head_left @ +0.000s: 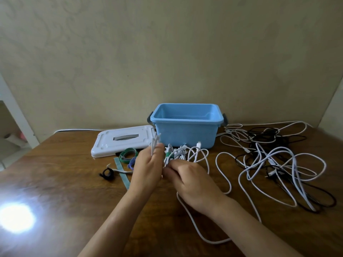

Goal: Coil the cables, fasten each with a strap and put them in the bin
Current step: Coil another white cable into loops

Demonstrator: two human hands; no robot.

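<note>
White cable (pixel 187 154), partly coiled, is lying between the two hands in front of the blue bin (pixel 185 125), its loops standing upright from the left hand (pixel 146 169) and its loose tail trailing toward the near table (pixel 65 182) edge. Left hand is gripping the loops; right hand (pixel 193 182) is pinching the strand beside it. One bin, one white lid (pixel 122 141), several straps (pixel 128 154) left, tangled white and black cables (pixel 278 160) right, number uncountable.
</note>
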